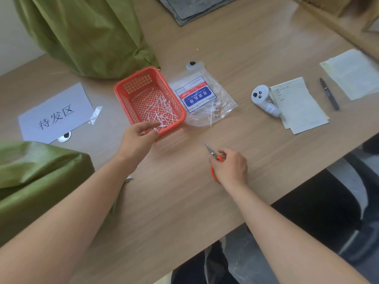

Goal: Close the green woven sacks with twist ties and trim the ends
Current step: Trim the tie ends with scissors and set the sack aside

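Right hand (230, 166): gripping scissors (214, 160), blades up | left hand (139, 138): loose, fingers over basket (149, 99) rim

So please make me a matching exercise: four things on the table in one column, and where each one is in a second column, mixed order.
Things:
1. scissors
2. red basket
3. pen
4. plastic bag of ties

Places:
A. between two sets of papers, far right
B. in the right hand
C. just right of the basket
D. under the fingertips of the left hand, holding white tie pieces

Pairs: 1-B, 2-D, 3-A, 4-C
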